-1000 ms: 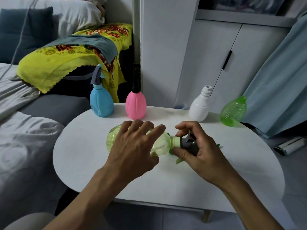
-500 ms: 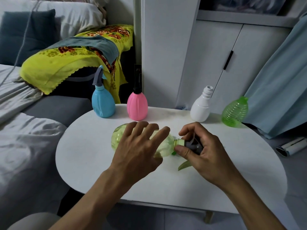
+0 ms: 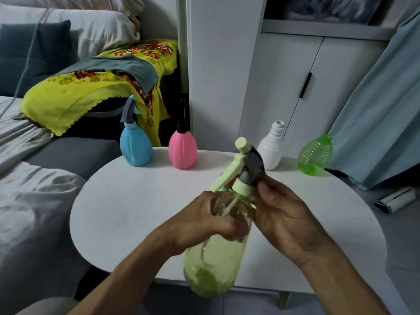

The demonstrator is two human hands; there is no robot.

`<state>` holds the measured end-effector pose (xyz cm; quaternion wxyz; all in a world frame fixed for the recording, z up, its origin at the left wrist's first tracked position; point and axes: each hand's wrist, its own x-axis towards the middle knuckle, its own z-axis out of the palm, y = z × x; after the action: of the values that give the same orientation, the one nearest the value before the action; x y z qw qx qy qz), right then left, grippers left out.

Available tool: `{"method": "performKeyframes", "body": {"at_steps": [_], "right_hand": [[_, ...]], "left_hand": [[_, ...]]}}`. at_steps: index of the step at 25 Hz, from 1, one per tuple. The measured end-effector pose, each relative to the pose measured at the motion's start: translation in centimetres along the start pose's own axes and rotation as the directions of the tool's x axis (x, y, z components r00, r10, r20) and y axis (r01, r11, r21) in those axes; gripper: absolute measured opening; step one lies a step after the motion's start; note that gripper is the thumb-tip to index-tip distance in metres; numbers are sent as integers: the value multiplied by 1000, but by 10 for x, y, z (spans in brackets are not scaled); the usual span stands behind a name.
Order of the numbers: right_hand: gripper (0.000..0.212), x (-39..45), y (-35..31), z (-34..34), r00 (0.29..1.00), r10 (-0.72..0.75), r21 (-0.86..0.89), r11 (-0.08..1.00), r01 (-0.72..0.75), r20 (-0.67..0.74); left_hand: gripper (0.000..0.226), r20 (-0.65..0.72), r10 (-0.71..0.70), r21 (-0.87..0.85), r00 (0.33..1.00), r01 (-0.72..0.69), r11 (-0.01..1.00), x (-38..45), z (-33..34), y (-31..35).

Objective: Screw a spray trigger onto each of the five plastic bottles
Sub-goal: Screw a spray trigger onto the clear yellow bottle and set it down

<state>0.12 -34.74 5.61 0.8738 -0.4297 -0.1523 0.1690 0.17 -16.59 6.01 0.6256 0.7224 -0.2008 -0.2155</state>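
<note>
A pale yellow-green clear bottle is held up over the near edge of the white oval table, its neck pointing away from me. My left hand grips its upper body. My right hand pinches the grey and light green spray trigger sitting on its neck. At the back of the table stand a blue bottle and a pink bottle, each with a trigger on. A white bottle with a bare threaded neck and a green ribbed bottle stand at the back right.
A grey sofa with a yellow floral cloth lies left of the table. White cupboard doors and a light blue curtain are behind it. A white and black roller lies on the floor at the right.
The yellow-green bottle lay on its side on the table under my left hand; now both hands have lifted it toward me, neck up and away, with the trigger raised.
</note>
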Motion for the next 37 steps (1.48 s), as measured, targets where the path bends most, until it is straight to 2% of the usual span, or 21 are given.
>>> {"method": "performKeyframes", "body": {"at_steps": [1,3,6,8,11,14,16,17,18,20,23,25,26,27,29,32,37], "right_hand": [[52,1,4,2,1000,5,30,1000,-5,-10],[43,1,7,5,1000,-23,-33,999,23,-5],[24,3,8,10,992,-86,-176,982,69,-92],[26,4,8,14,983,-121,-196,976,93,-135],[33,5,7,15,973,-157,-236,965,115,-167],[34,4,10,14,919,-241,-276,949,154,-314],[27,4,11,13,880,-283,-279,943,183,-381],[22,4,10,13,881,-284,-268,945,190,-377],[21,5,6,12,898,-261,-236,954,184,-353],[29,5,-4,9,954,-160,-157,980,122,-253],[41,2,-14,6,993,-27,-215,977,2,-111],[38,0,-13,8,997,54,-207,976,-62,-48],[36,0,-13,10,997,69,-188,979,-73,-27],[35,1,-12,12,998,56,-206,976,-63,-38],[40,4,-9,14,987,-64,-349,937,9,-146],[42,7,-5,17,932,-252,-448,887,113,-263],[42,8,-5,24,876,-377,-522,834,180,-301]], "left_hand": [[37,101,-25,-96,995,35,995,-1,0,1],[45,191,-52,-194,980,89,977,-2,1,0],[42,82,-25,-121,996,35,992,0,4,-1],[34,1,17,-49,1000,-17,999,2,6,-2],[36,-71,76,28,995,-74,997,4,9,-1],[48,-218,141,256,966,-82,963,6,13,-4],[70,-295,138,528,946,40,849,5,15,-9],[75,-320,125,602,939,99,793,4,17,-10],[74,-327,105,592,939,117,797,3,18,-10],[60,-259,76,485,963,62,872,3,20,-9],[50,-5,-30,381,1000,30,924,2,17,-5],[53,182,-136,281,974,81,956,1,11,-3],[54,224,-153,244,962,97,965,0,9,-3],[55,217,-150,236,965,98,967,-1,9,-3],[50,111,-105,302,988,67,951,1,12,-5],[42,-19,9,370,1000,-2,929,3,23,-8],[53,-132,139,434,981,-68,898,6,30,-13]]}}
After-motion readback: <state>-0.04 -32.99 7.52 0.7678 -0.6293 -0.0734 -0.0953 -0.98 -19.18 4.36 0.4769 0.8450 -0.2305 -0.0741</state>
